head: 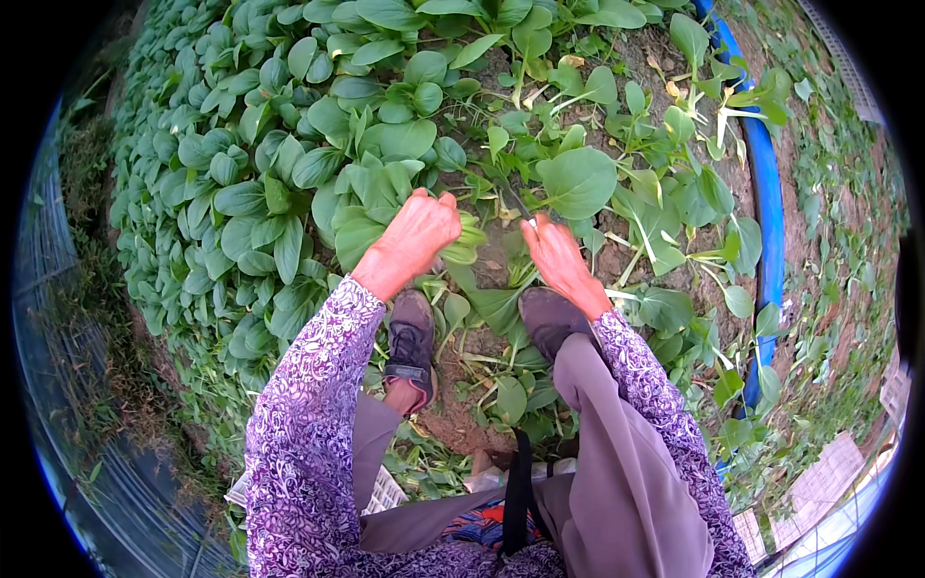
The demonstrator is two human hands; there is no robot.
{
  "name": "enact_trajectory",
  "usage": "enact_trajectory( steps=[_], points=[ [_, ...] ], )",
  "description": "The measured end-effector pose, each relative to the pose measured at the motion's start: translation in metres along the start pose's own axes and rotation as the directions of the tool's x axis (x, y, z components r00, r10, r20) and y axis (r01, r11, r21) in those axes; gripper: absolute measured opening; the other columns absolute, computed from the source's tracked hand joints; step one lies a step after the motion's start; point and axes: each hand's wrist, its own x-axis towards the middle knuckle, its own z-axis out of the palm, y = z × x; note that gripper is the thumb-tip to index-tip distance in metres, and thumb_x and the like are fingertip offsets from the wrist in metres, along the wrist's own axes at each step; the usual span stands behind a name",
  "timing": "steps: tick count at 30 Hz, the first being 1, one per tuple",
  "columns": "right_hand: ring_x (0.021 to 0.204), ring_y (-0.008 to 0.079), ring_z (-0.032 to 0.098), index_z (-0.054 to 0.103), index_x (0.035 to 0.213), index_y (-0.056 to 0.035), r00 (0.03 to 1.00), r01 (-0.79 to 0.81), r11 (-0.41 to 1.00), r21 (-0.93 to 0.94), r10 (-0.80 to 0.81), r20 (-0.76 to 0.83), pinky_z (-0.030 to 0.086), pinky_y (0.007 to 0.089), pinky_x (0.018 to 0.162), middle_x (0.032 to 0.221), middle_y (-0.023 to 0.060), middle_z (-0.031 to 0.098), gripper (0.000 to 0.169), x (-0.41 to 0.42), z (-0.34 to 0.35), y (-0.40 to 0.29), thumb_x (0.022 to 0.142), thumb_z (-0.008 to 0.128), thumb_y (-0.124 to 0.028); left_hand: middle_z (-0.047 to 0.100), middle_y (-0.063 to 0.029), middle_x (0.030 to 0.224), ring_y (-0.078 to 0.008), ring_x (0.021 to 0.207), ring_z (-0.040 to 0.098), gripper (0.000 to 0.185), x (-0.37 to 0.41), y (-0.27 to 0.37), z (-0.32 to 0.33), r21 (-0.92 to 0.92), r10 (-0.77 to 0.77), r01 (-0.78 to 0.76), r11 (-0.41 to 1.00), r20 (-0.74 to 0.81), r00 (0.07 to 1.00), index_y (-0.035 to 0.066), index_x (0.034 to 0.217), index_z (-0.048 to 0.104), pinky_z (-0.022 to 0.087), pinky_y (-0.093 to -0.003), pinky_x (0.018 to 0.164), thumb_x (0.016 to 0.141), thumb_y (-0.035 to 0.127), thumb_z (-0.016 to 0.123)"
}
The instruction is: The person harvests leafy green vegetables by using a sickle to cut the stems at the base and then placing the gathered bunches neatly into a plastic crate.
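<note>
My left hand [418,237] is closed around a head of leafy greens, probably bok choy [468,238]; its pale green stalk base sticks out on the right, its leaves to the left. In my right hand [560,260] is a small knife [522,206], gripped by its handle. The dark blade points up and left, towards the soil, apart from the held plant. Part of the handle is hidden by my fingers. A large loose-looking leaf [578,183] spreads just beyond my right hand.
Dense rows of standing greens [246,195] fill the left side. A blue hose [767,209] runs along the right. Cut leaves [661,307] litter the soil around my shoes [410,347]. A white plastic crate [385,493] stands behind my left leg; pale crates [820,488] lie at lower right.
</note>
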Motion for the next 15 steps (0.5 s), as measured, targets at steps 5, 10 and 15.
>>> enact_trajectory(
  steps=[5,10,15],
  points=[
    [0.059,0.0408,0.054,0.046,0.077,0.0046,0.964,0.238,0.967,-0.089,-0.247,-0.098,0.044,0.045,0.052,0.059,0.0241,0.052,0.029,0.001,0.011,0.013,0.09,0.045,-0.021,0.049,-0.0164,0.066,-0.0293,0.063,0.057,0.016,0.004,0.007,-0.003,-0.023,0.017,-0.016,1.0,0.028,0.999,-0.004,0.068,0.053,0.042,-0.0371,0.062,0.052,-0.005,0.058],
    [0.06,0.0394,0.056,0.047,0.077,0.0037,0.982,0.175,0.966,-0.191,-0.187,-0.043,0.045,0.0438,0.052,0.06,0.0223,0.053,0.026,-0.01,0.002,-0.002,0.09,0.044,-0.019,0.05,-0.0165,0.067,-0.0307,0.062,0.056,0.017,-0.001,0.009,-0.004,-0.049,0.019,-0.016,0.999,0.058,0.998,-0.004,0.068,0.053,0.043,-0.0371,0.063,0.052,-0.005,0.057],
    [0.06,0.0378,0.057,0.048,0.079,0.004,0.964,0.252,0.942,-0.223,-0.264,-0.023,0.045,0.0433,0.051,0.058,0.0207,0.053,0.026,-0.007,-0.017,0.003,0.09,0.044,-0.019,0.051,-0.0161,0.068,-0.0326,0.062,0.055,0.017,-0.012,0.006,-0.002,-0.11,-0.036,0.034,0.993,-0.014,0.999,-0.003,0.067,0.052,0.042,-0.0364,0.062,0.052,-0.004,0.057]
  ],
)
